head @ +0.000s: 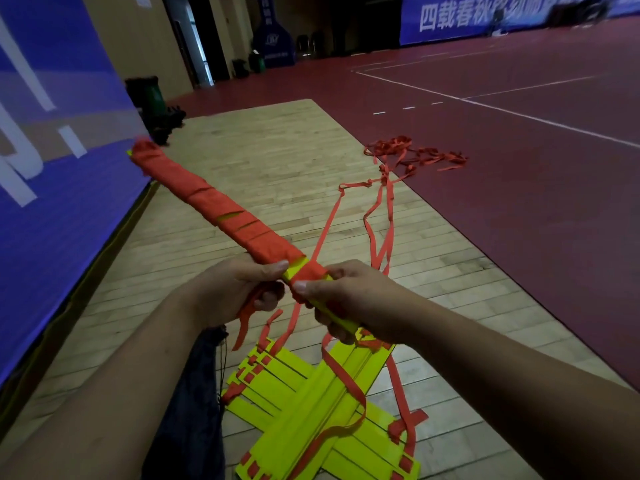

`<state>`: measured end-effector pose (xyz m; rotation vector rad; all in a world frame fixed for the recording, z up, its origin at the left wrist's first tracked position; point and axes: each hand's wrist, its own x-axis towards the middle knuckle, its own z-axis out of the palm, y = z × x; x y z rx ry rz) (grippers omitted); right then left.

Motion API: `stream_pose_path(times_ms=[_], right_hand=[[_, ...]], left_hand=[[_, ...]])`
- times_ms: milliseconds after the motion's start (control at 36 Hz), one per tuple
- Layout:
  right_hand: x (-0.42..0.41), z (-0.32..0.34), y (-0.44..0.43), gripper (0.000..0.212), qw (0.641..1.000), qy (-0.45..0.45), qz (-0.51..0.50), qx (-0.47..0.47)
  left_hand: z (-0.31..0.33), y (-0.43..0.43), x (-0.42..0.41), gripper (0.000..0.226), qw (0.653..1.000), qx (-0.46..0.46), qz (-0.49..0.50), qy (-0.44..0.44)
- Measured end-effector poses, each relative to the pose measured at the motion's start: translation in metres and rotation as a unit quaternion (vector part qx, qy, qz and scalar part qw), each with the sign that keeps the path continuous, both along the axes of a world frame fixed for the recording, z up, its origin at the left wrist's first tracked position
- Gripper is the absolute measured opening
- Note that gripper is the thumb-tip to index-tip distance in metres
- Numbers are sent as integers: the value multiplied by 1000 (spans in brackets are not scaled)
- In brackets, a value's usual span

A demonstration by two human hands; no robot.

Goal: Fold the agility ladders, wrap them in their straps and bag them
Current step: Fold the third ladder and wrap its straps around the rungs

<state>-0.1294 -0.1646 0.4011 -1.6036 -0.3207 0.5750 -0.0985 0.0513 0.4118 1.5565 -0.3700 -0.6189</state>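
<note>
I hold a folded bundle of yellow ladder rungs (214, 206), wound almost end to end in red strap, slanting up to the left. My left hand (235, 289) grips it at the edge of the wrapping, with loose strap ends hanging below. My right hand (343, 296) grips the near yellow end and pinches the strap there. A long red strap (377, 216) trails from the bundle to a tangled heap (415, 155) on the red floor. Two more stacks of yellow rungs (311, 400) lie crossed on the wooden floor below my hands. A dark bag (194, 393) lies at their left.
A blue banner wall (52, 150) runs along the left. A green bin (149, 95) and dark items stand by it at the back. The wooden strip (277, 157) borders a red court floor (519, 174) with white lines.
</note>
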Motion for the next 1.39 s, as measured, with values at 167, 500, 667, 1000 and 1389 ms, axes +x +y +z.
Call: stream_pose_path(times_ms=[167,500,667,1000,1389], right_hand=[[5,-8,2,26,974,-136,-71,-168],[-9,-19,27,28,854,-334,-104,-384],[-8,-7,17,52,995,-34,-49,-74],[-13,-1,22,29,995,-25,-88,33],[-18,-16,35,17,848,-302,-159,-404]], left_hand=[[-12,-9,0,26,992,53,68,88],[-12,-29,5,37,979,47,185,66],[-9,-16,3,26,986,5,162,24],[-5,-11,3,14,989,-52,117,77],[-12,-52,0,33,969,34,233,71]])
